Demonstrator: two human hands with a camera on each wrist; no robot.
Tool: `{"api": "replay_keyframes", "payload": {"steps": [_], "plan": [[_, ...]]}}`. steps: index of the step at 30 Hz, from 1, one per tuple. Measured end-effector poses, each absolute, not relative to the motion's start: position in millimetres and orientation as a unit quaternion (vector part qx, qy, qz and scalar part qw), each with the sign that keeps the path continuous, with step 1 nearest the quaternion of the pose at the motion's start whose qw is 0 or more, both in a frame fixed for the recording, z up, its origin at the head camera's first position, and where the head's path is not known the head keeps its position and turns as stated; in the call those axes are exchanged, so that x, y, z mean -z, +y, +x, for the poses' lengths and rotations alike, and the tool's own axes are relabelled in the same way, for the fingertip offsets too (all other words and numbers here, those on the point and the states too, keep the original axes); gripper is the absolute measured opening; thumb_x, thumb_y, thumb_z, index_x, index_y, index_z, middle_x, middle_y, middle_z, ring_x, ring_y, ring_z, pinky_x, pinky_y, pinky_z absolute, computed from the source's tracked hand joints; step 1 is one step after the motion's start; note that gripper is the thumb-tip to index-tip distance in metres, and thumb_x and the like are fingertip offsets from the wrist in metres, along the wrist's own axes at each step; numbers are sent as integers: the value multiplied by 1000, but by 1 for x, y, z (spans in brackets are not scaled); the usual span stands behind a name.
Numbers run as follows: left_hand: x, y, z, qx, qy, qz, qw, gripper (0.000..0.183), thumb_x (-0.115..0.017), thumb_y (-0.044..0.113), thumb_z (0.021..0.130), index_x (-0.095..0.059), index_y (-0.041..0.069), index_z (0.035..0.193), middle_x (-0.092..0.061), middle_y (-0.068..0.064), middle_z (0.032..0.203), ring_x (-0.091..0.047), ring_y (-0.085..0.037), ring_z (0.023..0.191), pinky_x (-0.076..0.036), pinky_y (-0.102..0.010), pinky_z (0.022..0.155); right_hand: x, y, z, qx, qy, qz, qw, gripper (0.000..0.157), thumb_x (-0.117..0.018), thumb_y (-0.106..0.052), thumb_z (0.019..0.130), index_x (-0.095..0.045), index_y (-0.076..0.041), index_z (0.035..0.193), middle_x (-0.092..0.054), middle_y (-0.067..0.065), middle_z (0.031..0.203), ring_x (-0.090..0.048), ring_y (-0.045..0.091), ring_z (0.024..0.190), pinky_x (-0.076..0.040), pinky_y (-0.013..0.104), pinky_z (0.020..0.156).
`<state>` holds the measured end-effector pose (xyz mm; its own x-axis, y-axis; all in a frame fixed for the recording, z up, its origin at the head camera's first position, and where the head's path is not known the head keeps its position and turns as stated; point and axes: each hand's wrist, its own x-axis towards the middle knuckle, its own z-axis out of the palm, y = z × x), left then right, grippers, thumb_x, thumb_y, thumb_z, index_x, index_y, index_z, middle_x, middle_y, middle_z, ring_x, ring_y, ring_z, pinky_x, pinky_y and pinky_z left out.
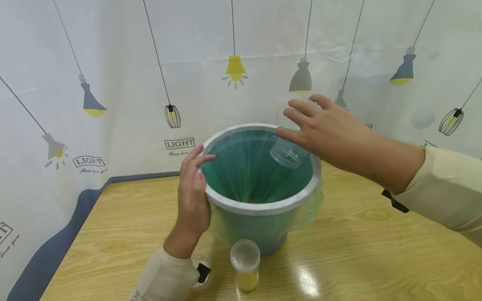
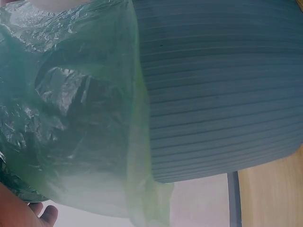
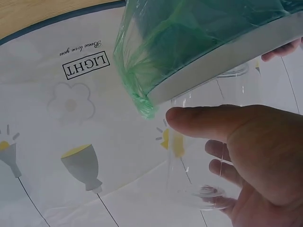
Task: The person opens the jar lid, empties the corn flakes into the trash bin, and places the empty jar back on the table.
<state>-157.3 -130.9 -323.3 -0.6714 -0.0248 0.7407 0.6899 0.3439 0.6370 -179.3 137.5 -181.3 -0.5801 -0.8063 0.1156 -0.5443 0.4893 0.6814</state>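
A blue-grey trash bin (image 1: 260, 207) with a pale rim stands on the table, lined with a green plastic bag (image 1: 241, 167). My left hand (image 1: 193, 200) grips the bin's left rim, one finger hooked over the edge. In the left wrist view, the bag (image 2: 90, 118) hangs over the bin's ribbed side (image 2: 218, 94). Above the far right of the opening, my right hand (image 1: 324, 125) holds a clear plastic jar (image 1: 288, 155), tilted with its mouth down into the bin. The right wrist view shows the fingers and thumb around the transparent jar (image 3: 177, 165).
A clear jar with a lid (image 1: 244, 263) stands just in front of the bin. Left of it, a round clear lid-like piece with a black patch (image 1: 203, 274) lies partly behind my left sleeve. A printed cloth backdrop (image 1: 124, 83) rises behind the wooden table (image 1: 361, 251).
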Motion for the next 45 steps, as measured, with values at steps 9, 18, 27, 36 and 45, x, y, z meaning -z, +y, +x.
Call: {"api": "replay_keyframes", "payload": {"steps": [9, 18, 27, 36, 45], "plan": [[323, -131, -158, 531, -744, -225, 338, 44, -23, 25, 93, -53, 1, 116, -34, -6, 144, -26, -18, 137, -18, -52, 109, 180, 134, -177, 304, -826, 420, 224, 90, -86, -9, 57, -42, -19, 135, -35, 20, 142, -24, 36, 134, -24, 52, 108], [324, -132, -160, 527, -744, -227, 343, 43, -23, 25, 94, -53, 3, 116, -35, -7, 144, -26, -18, 137, -18, -51, 110, 186, 139, -181, 292, -823, 432, 225, 86, -86, -12, 57, -45, -19, 132, -40, 19, 137, -30, 35, 131, -29, 49, 105], [325, -132, -160, 525, -744, -231, 341, 44, -23, 25, 93, -52, 2, 117, -34, -7, 144, -25, -18, 137, -18, -51, 109, 185, 137, -181, 300, -818, 433, 232, 90, -87, -12, 55, -43, -17, 133, -37, 20, 138, -27, 36, 132, -28, 51, 105], [324, -132, -160, 527, -745, -229, 340, 44, -23, 26, 94, -52, 3, 117, -33, -7, 144, -25, -17, 137, -17, -52, 109, 190, 142, -183, 292, -824, 426, 234, 92, -87, -13, 56, -41, -17, 136, -36, 19, 139, -28, 36, 132, -27, 51, 106], [324, -132, -160, 524, -742, -233, 347, 43, -23, 25, 94, -53, 2, 116, -35, -8, 143, -26, -18, 137, -18, -50, 110, 196, 145, -183, 237, -842, 414, 251, 84, -81, -3, 62, -42, -16, 135, -39, 18, 138, -28, 37, 132, -28, 53, 104]]}}
